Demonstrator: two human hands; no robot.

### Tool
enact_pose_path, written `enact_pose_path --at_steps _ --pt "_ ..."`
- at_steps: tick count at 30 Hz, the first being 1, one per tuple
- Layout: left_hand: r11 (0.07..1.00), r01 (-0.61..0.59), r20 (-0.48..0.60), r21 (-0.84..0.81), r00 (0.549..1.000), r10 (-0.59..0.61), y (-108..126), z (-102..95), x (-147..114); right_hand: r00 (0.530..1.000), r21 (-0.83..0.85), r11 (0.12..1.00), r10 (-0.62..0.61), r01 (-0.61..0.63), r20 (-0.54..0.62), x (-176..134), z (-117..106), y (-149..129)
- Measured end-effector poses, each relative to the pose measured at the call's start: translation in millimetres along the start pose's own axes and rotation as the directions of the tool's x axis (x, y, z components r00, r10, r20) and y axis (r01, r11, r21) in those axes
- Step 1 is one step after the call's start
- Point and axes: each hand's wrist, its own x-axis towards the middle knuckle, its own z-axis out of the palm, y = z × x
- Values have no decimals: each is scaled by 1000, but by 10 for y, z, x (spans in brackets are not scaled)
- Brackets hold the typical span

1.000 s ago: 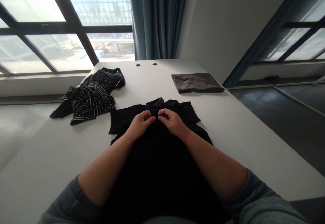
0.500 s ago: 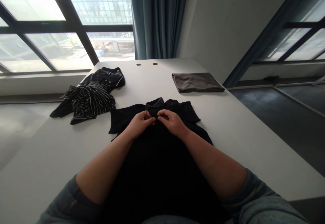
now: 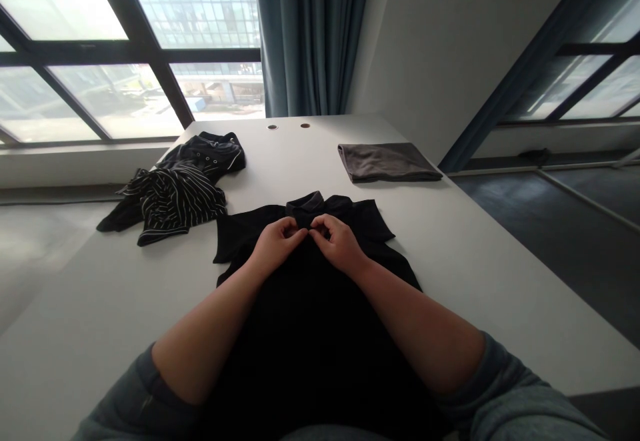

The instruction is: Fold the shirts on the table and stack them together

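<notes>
Closer together than a moment ago, my left hand (image 3: 275, 244) and right hand (image 3: 341, 246) each pinch the black shirt (image 3: 317, 307), lower centre of the frame, just below its collar (image 3: 304, 203); which bit is too dark to tell. I judge this fine fingertip work, calling next for a steady hold. Beyond lie a striped garment (image 3: 183, 194), left, and a folded cloth (image 3: 387, 162), upper right.

This looks like an office: white desk (image 3: 500, 281), cable holes (image 3: 305, 125), big windows (image 3: 213, 7).
</notes>
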Motion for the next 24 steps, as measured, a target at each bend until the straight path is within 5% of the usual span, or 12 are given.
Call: enact_pose_path --at_steps 6,12,24 --pt "999 16 -7 33 1000 -15 8 -2 -5 998 -64 996 -69 68 -5 -15 3 -41" --pt "997 -68 56 -47 996 71 -6 -45 2 999 30 999 46 -46 -15 7 10 -37" --pt "993 -115 90 -13 989 116 11 -112 -1 975 191 963 165 -191 147 57 -67 -34"
